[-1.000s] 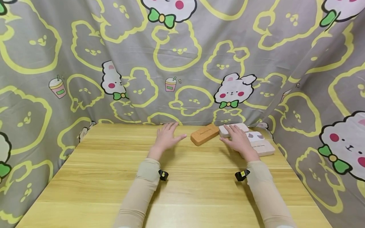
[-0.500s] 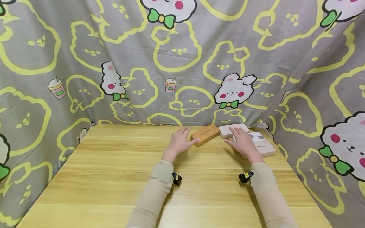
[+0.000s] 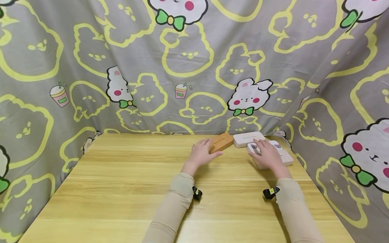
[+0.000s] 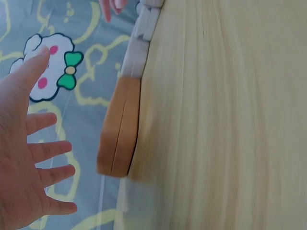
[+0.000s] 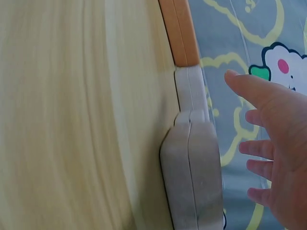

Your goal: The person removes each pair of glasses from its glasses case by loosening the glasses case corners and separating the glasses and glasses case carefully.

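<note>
The left hand [image 3: 201, 154], fingers spread, was beside the orange case [image 3: 224, 141]. The right hand [image 3: 268, 157], also spread, overlapped a patterned case [image 3: 277, 144] and a pale case [image 3: 286, 158]; contact undetermined. A white case [image 3: 248, 139] lay between, all on the table [image 3: 121, 189] before a curtain [image 3: 121, 57].

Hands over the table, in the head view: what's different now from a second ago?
The left hand has moved right and now overlaps the orange case in this view. The right hand has shifted right and slightly back toward the person, uncovering more of the far white case. Nothing was visibly taken hold of or let go; the cases stayed put.
</note>
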Demonstrator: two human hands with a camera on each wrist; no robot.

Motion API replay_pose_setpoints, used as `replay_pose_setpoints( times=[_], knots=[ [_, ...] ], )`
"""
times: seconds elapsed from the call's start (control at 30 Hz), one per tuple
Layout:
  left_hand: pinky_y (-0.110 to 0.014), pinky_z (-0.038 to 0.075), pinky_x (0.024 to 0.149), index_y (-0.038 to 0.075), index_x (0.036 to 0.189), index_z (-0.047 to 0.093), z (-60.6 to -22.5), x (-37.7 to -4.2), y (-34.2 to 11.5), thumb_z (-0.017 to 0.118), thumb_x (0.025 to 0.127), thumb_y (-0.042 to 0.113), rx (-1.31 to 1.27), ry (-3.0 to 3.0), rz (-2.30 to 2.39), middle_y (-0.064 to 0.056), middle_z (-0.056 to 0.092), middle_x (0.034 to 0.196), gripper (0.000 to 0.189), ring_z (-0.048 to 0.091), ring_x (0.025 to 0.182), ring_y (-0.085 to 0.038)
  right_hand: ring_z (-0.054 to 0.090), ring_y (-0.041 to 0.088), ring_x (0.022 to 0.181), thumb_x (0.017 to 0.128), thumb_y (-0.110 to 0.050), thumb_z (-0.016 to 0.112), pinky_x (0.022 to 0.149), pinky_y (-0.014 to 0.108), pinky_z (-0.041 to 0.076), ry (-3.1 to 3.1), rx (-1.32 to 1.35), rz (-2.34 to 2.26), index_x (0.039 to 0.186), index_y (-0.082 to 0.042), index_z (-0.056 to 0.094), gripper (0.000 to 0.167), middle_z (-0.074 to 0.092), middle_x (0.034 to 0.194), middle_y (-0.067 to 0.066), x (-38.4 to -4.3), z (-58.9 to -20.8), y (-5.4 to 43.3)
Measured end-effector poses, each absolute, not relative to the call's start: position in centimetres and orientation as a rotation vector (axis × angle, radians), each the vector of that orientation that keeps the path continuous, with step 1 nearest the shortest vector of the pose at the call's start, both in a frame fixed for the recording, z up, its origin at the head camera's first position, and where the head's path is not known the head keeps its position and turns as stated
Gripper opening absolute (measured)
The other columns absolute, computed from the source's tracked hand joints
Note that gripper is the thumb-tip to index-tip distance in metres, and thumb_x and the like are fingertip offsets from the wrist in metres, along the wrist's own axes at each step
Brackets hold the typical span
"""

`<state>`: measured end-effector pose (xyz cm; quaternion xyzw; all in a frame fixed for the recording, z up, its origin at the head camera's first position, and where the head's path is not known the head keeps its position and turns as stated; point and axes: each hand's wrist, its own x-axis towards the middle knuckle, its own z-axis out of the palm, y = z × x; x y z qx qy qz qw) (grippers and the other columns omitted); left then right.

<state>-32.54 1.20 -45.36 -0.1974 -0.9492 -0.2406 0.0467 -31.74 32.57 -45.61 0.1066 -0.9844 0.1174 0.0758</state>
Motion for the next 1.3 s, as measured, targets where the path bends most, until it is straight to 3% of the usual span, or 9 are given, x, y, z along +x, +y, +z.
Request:
replay_pose_setpoints(
  times=[0.23, 0.47, 0.8, 1.3],
  knots=[
    [-0.066, 0.025, 0.113, 0.028, 0.152, 0.033, -45.2, -32.1, 3.0, 0.05, 0.087, 0.071, -0.669, -2.866, -0.759, -0.006, 0.042, 0.154, 0.08, 0.037, 0.143, -0.032, 0.024, 0.053, 0.141, 0.094, -0.051, 0.056, 0.111, 0.07, 0.021, -2.968, 0.294, 0.351, 0.151, -0.003, 0.032, 0.078, 0.033, 0.152, 0.029, -31.2, -45.7, 34.4],
    [-0.064, 0.021, 0.116, 0.022, 0.151, 0.036, -45.4, -31.9, 4.5, 0.051, 0.085, 0.072, -0.729, -2.849, -0.793, -0.008, 0.038, 0.156, 0.084, 0.032, 0.145, -0.035, 0.023, 0.054, 0.14, 0.094, -0.053, 0.053, 0.114, 0.067, 0.019, -2.974, 0.262, 0.348, 0.15, -0.002, 0.032, 0.078, 0.032, 0.15, 0.033, -30.5, -45.8, 36.1],
    [-0.064, 0.026, 0.114, 0.027, 0.153, 0.033, -45.6, -31.6, 6.6, 0.05, 0.086, 0.072, -0.781, -2.844, -0.78, -0.005, 0.035, 0.158, 0.083, 0.03, 0.146, -0.035, 0.038, 0.053, 0.13, 0.093, -0.047, 0.058, 0.105, 0.068, 0.031, -2.894, 0.294, 0.297, 0.142, 0.003, 0.042, 0.072, 0.044, 0.142, 0.032, -29.8, -46.0, 38.5],
    [-0.058, 0.028, 0.117, 0.027, 0.151, 0.035, -46.0, -30.7, 10.8, 0.052, 0.085, 0.072, -0.852, -2.837, -0.766, -0.003, 0.042, 0.154, 0.081, 0.036, 0.144, -0.028, 0.026, 0.061, 0.133, 0.094, -0.054, 0.054, 0.105, 0.074, 0.025, -2.997, 0.204, 0.323, 0.149, -0.003, 0.035, 0.077, 0.037, 0.146, 0.034, -28.4, -45.8, 41.7]
  ],
)
